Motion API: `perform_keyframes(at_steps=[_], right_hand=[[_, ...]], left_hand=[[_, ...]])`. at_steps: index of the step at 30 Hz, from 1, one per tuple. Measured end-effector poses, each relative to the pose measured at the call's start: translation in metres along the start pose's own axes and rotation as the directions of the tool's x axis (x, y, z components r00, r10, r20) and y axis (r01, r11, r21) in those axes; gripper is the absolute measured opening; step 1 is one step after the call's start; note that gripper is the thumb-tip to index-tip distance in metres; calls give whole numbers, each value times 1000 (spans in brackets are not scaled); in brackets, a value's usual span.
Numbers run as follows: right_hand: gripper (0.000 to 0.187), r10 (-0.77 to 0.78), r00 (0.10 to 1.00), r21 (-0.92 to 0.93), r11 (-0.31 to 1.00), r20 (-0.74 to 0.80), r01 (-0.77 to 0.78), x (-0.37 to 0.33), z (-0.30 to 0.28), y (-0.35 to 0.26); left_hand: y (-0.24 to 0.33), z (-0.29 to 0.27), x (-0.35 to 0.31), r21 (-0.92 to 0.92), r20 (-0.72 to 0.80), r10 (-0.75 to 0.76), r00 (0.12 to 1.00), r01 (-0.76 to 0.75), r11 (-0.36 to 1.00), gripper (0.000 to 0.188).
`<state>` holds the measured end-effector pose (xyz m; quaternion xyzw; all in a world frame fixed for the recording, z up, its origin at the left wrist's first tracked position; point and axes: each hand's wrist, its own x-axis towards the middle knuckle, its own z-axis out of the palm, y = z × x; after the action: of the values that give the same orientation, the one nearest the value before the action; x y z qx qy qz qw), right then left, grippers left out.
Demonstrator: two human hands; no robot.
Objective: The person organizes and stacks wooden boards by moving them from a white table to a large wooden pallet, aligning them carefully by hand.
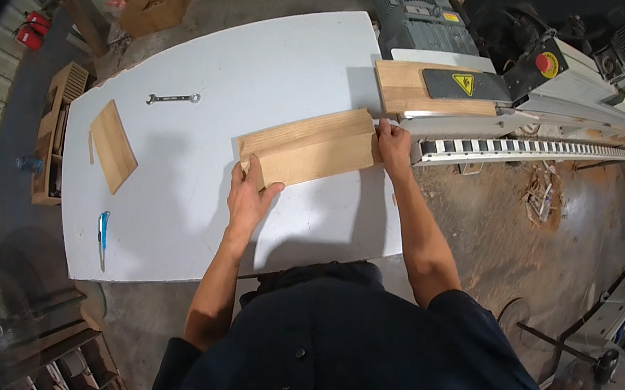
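Note:
Between my two hands a rectangular light-brown wooden board is held tilted over the white table. My left hand grips its near left corner, thumb on the near edge and fingers up along the left end. At the right end, my right hand is closed on the board's edge, close to the machine's conveyor. A second wooden board lies on the machine at the table's far right, partly under a dark guard with a yellow warning sign.
On the white table lie a wrench, a smaller wooden board with a thin strip beside it, and a blue utility knife. A toothed conveyor belt runs off right. A red stop button and a grey motor stand beyond.

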<state>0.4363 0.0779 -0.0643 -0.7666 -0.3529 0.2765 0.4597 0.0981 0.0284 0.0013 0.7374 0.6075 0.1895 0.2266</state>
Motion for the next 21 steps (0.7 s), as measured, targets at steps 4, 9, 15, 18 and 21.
perform_keyframes(at_steps=[4, 9, 15, 18, 21], right_hand=[[50, -44, 988, -382, 919, 149, 99, -15, -1, -46], [44, 11, 990, 24, 1000, 140, -15, 7, -7, 1], [34, 145, 946, 450, 852, 291, -269, -15, -11, -41], [29, 415, 830, 671, 498, 372, -549, 5, -14, -43], [29, 339, 857, 844, 241, 389, -479, 28, -20, -29]], left_hand=[[-5, -2, -5, 16, -4, -29, 1000, 29, 999, 86], [-3, 4, 0, 59, 5, -14, 1000, 14, 998, 87], [-6, -1, -5, 50, 16, -58, 998, 57, 997, 88], [-1, -4, -5, 44, 12, -60, 998, 60, 997, 85], [-1, -1, -6, 147, -94, 36, 995, -22, 989, 80]])
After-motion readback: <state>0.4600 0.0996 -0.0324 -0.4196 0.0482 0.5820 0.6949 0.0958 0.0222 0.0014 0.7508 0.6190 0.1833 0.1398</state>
